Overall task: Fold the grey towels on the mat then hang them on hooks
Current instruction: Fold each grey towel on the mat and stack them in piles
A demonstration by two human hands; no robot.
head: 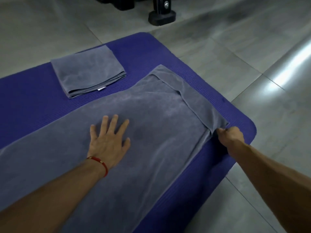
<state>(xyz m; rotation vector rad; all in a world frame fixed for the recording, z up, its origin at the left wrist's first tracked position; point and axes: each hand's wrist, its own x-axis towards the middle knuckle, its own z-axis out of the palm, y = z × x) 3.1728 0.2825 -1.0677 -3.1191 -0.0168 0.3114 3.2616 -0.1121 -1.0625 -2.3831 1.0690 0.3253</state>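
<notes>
My mat (193,61) lies on the tiled floor (252,47), its far right corner and near right corner both in my sight. The spread towel (151,115) lies on the mat along its right edge, running from near the far right corner back toward me. My left hand (109,140) rests flat on the towel's middle. My right hand (230,137) pinches the towel's corner by the mat's near right corner. The folded towel (87,73) sits on the mat toward its far edge, left of the spread one and apart from it. Beyond the mat's far edge an equipment foot (161,16) stands on the floor.
</notes>
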